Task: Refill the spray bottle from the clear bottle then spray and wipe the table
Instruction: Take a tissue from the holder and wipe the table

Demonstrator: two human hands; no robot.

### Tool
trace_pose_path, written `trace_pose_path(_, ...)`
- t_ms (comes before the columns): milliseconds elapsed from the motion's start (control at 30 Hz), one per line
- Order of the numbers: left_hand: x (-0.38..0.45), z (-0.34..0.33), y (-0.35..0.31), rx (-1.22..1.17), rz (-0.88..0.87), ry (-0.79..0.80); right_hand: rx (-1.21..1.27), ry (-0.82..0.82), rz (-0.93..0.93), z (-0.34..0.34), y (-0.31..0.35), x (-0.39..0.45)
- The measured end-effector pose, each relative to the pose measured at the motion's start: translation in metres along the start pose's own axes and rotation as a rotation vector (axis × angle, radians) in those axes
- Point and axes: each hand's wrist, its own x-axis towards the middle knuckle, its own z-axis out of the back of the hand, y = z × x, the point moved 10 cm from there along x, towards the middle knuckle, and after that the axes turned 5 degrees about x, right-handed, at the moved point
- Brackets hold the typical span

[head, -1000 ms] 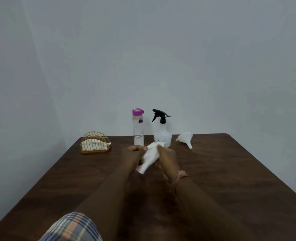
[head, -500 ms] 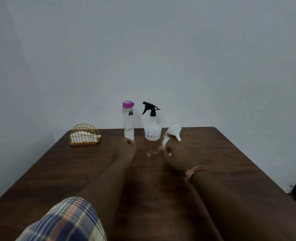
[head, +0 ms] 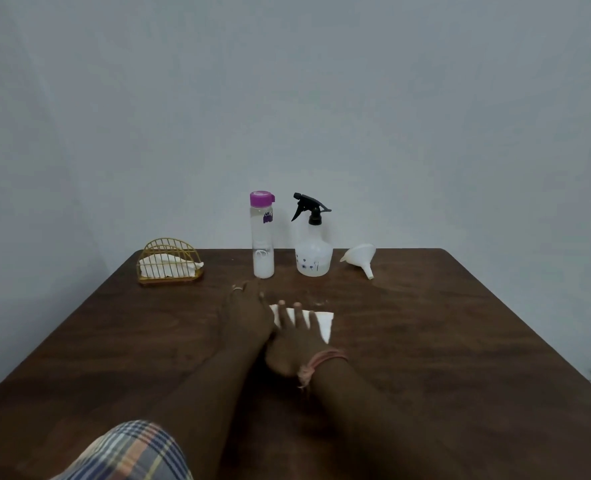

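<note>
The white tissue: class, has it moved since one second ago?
Yes. The white tissue went from held up before the spray bottle down flat onto the table, under the right hand.

One head-worn wide-angle camera supplies the only view. It faces forward and slightly down along the bench [head: 460,341] toward the plain wall [head: 287,98] behind its far edge. Both forearms enter from the bottom of the picture (near the lens). The bench's far edge lies at mid-height; wall fills the upper half.
</note>
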Motion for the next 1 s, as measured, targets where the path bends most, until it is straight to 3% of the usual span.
trace_pose_path(67, 0.005, 0.002, 0.015, 0.047, 0.021, -0.020, -0.086, 0.063, 0.045, -0.008, 0.017, 0.018)
trace_pose_path(167, 0.010, 0.008, 0.037, -0.004, 0.102, -0.037, 0.000, -0.011, 0.024, 0.008, 0.013, 0.039)
trace_pose_path(467, 0.000, 0.009, 0.021, 0.043, 0.015, -0.009, 0.152, -0.107, -0.387, 0.046, -0.147, 0.017)
trace_pose_path(600, 0.002, 0.004, 0.001, 0.033, -0.031, 0.018, 0.162, -0.170, -0.514, 0.037, -0.160, -0.030)
trace_pose_path(733, -0.003, -0.008, -0.026, -0.003, -0.124, 0.058, 0.078, -0.230, -0.368, 0.020, -0.083, -0.042)
trace_pose_path(867, -0.010, -0.006, -0.038, -0.010, -0.125, 0.090, -0.066, -0.085, -0.096, -0.005, -0.004, -0.011)
trace_pose_path(1000, -0.014, 0.005, -0.042, -0.059, -0.100, 0.107, -0.114, -0.030, -0.068, 0.010, -0.020, 0.014)
